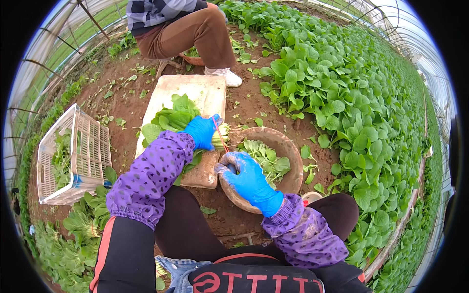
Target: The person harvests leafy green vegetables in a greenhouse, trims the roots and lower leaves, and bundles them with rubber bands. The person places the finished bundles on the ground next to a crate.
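My left hand (203, 132), in a blue glove, is closed around a bunch of leafy greens (175, 116) lying on a pale, soil-stained board (187, 86). Its leaves point to the upper left and its pale stems to the right. A thin red tie (216, 128) runs from my left fingers across the stems to my right hand (244, 173), whose blue-gloved fingertips pinch it. Beneath and behind my right hand sits a round, muddy basin (295, 161) with loose leaves (267, 159) in it.
A white plastic crate (91, 141) holding greens stands at the left. More bunched greens (82, 225) lie at lower left. A co-worker's leg (216, 36) and white shoe (229, 77) are beyond the board. Dense leafy plants (351, 110) grow on the right.
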Action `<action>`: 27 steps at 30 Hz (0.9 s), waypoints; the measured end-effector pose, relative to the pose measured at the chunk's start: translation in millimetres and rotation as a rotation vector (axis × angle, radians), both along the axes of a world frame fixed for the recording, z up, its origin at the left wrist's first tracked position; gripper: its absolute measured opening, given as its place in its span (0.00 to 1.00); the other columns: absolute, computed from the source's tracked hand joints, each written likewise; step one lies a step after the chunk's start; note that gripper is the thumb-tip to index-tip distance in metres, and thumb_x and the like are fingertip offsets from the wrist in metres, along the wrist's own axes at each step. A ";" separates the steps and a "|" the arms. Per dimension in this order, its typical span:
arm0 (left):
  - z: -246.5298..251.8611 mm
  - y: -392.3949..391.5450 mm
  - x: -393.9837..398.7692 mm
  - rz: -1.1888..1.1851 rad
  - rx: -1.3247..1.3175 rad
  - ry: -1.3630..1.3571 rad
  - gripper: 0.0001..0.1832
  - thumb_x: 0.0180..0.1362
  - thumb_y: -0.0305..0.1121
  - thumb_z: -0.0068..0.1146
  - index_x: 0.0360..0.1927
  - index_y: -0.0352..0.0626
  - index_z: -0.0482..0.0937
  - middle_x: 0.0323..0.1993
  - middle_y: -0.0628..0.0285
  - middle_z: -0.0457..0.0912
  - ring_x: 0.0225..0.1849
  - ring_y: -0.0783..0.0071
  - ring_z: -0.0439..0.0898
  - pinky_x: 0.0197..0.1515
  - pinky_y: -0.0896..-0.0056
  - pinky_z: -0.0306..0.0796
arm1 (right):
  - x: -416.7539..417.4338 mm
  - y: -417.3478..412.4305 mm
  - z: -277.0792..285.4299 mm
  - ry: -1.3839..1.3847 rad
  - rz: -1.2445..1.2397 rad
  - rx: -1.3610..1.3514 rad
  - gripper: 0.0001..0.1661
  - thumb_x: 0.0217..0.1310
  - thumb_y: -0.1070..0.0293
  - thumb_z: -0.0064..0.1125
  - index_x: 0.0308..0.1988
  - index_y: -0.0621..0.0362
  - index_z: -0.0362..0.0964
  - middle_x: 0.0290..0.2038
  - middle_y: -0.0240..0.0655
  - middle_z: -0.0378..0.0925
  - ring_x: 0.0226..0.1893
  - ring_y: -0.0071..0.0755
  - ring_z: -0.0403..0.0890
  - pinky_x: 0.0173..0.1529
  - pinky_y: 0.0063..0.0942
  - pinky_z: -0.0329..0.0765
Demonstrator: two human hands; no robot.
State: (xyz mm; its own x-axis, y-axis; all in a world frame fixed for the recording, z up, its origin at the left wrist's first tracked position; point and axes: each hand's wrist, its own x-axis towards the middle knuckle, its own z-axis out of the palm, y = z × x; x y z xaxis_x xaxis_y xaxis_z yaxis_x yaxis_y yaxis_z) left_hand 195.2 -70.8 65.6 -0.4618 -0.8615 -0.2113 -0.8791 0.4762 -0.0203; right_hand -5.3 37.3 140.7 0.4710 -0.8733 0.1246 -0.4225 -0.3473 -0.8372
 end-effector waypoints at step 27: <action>10.8 -9.8 -19.4 0.011 0.070 0.150 0.57 0.29 0.46 0.71 0.66 0.46 0.53 0.49 0.53 0.69 0.37 0.53 0.75 0.43 0.58 0.71 | 14.6 -125.5 -285.1 -0.260 -0.008 1.095 0.23 0.67 0.51 0.37 0.33 0.54 0.74 0.24 0.31 0.75 0.22 0.24 0.71 0.27 0.23 0.68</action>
State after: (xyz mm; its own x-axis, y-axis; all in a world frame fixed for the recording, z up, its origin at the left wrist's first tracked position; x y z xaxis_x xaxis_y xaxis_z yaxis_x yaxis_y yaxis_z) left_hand 175.8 -80.6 76.4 -0.4830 -0.8523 -0.2010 -0.8751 0.4619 0.1443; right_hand 9.3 -88.2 -144.4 0.5366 -0.5750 -0.6177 -0.1895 0.6311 -0.7522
